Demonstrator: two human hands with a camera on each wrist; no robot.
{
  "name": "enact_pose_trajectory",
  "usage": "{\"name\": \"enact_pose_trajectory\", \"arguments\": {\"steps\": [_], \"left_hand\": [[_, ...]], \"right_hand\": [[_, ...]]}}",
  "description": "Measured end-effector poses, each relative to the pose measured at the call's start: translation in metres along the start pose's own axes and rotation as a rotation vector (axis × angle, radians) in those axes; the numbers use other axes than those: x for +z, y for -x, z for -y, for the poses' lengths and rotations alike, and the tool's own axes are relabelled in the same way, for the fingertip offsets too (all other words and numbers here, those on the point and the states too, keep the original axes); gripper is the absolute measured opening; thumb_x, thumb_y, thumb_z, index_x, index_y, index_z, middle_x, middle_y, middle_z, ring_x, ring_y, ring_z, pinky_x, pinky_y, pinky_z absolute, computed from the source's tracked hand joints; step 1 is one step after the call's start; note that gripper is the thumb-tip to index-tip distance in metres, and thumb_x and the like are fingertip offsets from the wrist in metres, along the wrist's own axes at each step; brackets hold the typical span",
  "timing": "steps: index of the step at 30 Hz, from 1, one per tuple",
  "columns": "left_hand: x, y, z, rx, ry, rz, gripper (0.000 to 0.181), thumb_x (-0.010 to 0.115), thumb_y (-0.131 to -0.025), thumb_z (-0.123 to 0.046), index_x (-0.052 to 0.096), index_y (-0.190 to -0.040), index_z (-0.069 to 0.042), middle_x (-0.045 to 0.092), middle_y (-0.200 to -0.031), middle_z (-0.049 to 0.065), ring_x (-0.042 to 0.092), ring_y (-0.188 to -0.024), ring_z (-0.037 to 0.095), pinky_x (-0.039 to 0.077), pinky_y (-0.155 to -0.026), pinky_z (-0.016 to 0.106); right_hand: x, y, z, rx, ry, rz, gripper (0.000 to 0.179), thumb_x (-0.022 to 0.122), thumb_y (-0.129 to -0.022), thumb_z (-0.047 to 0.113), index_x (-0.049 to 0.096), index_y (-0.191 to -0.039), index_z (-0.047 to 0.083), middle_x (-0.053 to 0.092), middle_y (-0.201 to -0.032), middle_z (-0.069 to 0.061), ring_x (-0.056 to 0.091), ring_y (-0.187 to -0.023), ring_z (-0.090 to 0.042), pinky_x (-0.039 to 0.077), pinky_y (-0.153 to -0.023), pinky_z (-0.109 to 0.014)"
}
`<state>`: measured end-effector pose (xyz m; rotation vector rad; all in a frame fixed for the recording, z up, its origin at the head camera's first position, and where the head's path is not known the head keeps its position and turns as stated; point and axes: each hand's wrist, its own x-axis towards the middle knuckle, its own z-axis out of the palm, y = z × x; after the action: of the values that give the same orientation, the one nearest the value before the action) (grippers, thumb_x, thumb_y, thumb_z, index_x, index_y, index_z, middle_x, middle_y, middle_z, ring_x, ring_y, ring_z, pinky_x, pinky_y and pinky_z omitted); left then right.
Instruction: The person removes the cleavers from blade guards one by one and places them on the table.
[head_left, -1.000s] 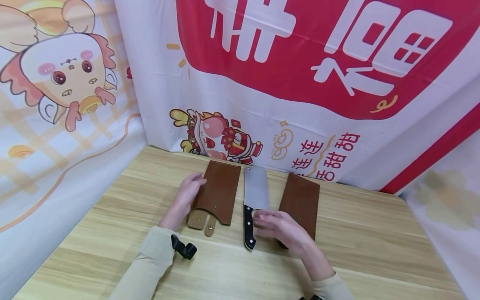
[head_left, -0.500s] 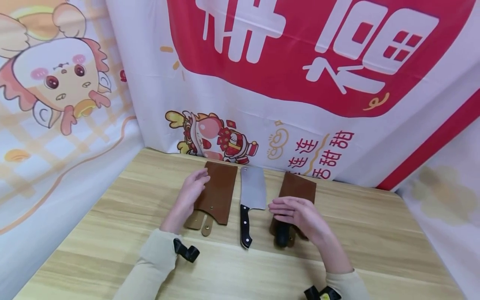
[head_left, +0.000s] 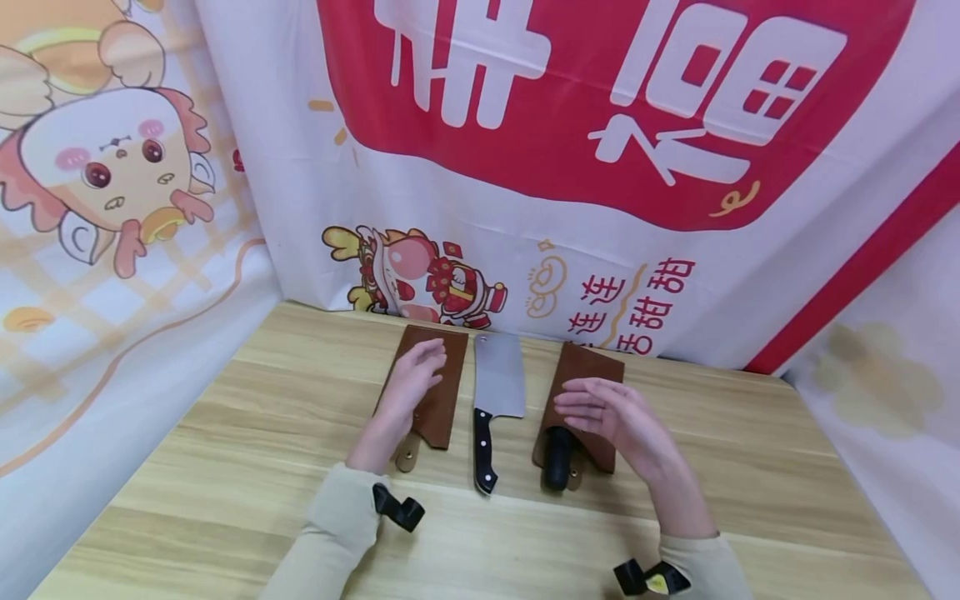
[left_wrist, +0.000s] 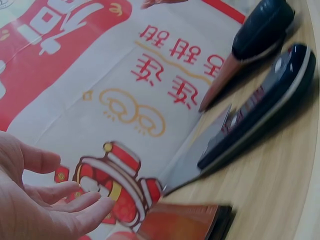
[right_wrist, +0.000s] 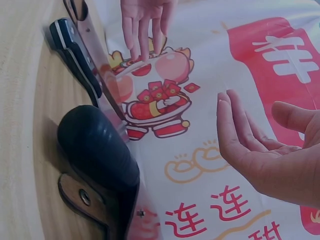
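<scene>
On the wooden table (head_left: 247, 433) a cleaver (head_left: 501, 375) lies between two brown leather sheaths, its black riveted handle toward me. My left hand (head_left: 405, 387) is over the left sheath (head_left: 450, 375), hiding part of it. Loose, slightly bent fingers with nothing in them show in the left wrist view. The right sheath (head_left: 581, 367) has a thick black handle (head_left: 557, 462) sticking out of its near end; whatever it belongs to is hidden inside. Above this sheath hovers my right hand (head_left: 615, 417), holding nothing, its fingers extended in the right wrist view.
A white cloth with red printing (head_left: 420, 187) hangs as a backdrop right behind the table's far edge. Another printed cloth (head_left: 112, 317) covers the left side. Snap straps (head_left: 407, 454) show at the near ends of the sheaths.
My right hand has moved right, from beside the cleaver's handle to over the right sheath. My left hand has shifted right, from the left sheath's edge to over it. The head view has shifted slightly.
</scene>
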<state>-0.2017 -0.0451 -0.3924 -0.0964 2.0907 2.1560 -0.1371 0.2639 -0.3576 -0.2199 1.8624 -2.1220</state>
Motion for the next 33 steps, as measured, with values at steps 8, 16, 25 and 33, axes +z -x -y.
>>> {"name": "enact_pose_trajectory", "arguments": {"steps": [8, 16, 25, 33], "left_hand": [[0.033, 0.000, 0.004, -0.017, 0.008, 0.022, 0.044, 0.055, -0.107, -0.017, 0.052, -0.149, -0.003, 0.052, -0.151, 0.018, 0.050, -0.138, 0.034, 0.043, -0.113, 0.049], [0.060, 0.001, 0.007, -0.002, 0.025, 0.072, 0.045, 0.053, -0.107, -0.014, 0.050, -0.149, 0.001, 0.053, -0.149, 0.021, 0.050, -0.136, 0.036, 0.044, -0.112, 0.049], [0.091, 0.003, 0.009, 0.035, 0.057, 0.124, 0.044, 0.052, -0.107, -0.011, 0.050, -0.146, 0.008, 0.052, -0.148, 0.027, 0.051, -0.135, 0.038, 0.047, -0.109, 0.048], [0.110, 0.004, 0.015, 0.042, 0.049, 0.164, 0.041, 0.053, -0.106, -0.012, 0.055, -0.143, 0.005, 0.055, -0.146, 0.025, 0.055, -0.130, 0.037, 0.048, -0.108, 0.049]], "right_hand": [[-0.008, 0.005, 0.005, -0.031, 0.003, -0.010, 0.029, 0.044, -0.112, 0.020, 0.072, -0.111, 0.014, 0.074, -0.113, -0.008, 0.071, -0.107, -0.022, 0.056, -0.098, -0.037], [-0.016, 0.010, 0.011, -0.051, -0.009, -0.038, 0.032, 0.044, -0.113, 0.019, 0.075, -0.107, 0.014, 0.076, -0.107, -0.005, 0.073, -0.100, -0.020, 0.058, -0.095, -0.037], [-0.024, 0.012, 0.012, -0.069, -0.025, -0.058, 0.033, 0.044, -0.113, 0.017, 0.076, -0.104, 0.013, 0.076, -0.104, -0.006, 0.074, -0.096, -0.019, 0.059, -0.092, -0.036], [-0.030, 0.013, 0.011, -0.069, -0.019, -0.066, 0.032, 0.045, -0.112, 0.017, 0.075, -0.103, 0.010, 0.076, -0.102, -0.008, 0.075, -0.093, -0.018, 0.061, -0.087, -0.033]]}}
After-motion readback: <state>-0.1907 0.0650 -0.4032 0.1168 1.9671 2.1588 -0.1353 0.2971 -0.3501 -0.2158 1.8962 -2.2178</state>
